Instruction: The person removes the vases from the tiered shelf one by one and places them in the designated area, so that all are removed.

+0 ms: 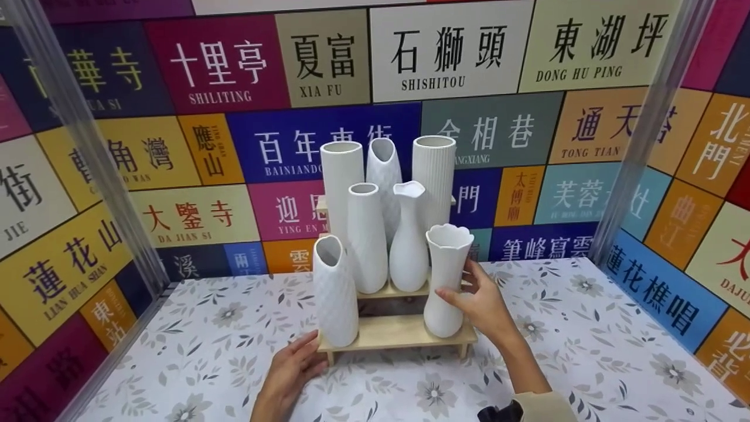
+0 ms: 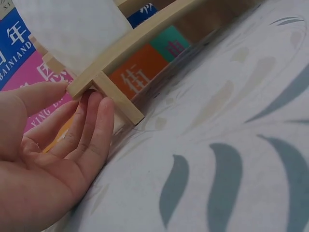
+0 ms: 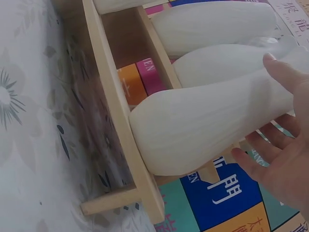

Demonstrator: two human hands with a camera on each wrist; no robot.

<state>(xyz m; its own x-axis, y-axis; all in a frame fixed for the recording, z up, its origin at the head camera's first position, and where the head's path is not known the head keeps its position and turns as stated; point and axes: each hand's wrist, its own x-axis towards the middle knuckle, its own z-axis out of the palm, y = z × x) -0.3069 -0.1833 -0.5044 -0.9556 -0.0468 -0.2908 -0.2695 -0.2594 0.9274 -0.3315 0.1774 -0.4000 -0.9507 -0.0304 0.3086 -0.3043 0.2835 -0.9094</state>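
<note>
A wooden tiered stand [image 1: 391,333] holds several white vases. My right hand [image 1: 485,300] grips a vase with a scalloped rim [image 1: 446,275] at the right end of the lowest tier, thumb across its front and fingers behind. In the right wrist view this vase [image 3: 193,121] has its base on the front board. My left hand [image 1: 296,364] pinches the stand's front left corner; the left wrist view shows the thumb at the board's end and fingers beneath, beside the leg [image 2: 118,99]. A textured vase with a slanted opening [image 1: 336,296] stands just above that hand.
On the middle tier are a slim vase [image 1: 367,246] and a narrow-necked vase [image 1: 409,249]. Behind them rise a smooth cylinder vase [image 1: 341,170], a slanted-mouth vase [image 1: 384,167] and a ribbed vase [image 1: 434,170]. Colourful sign panels [image 1: 451,50] back the floral tablecloth [image 1: 222,346].
</note>
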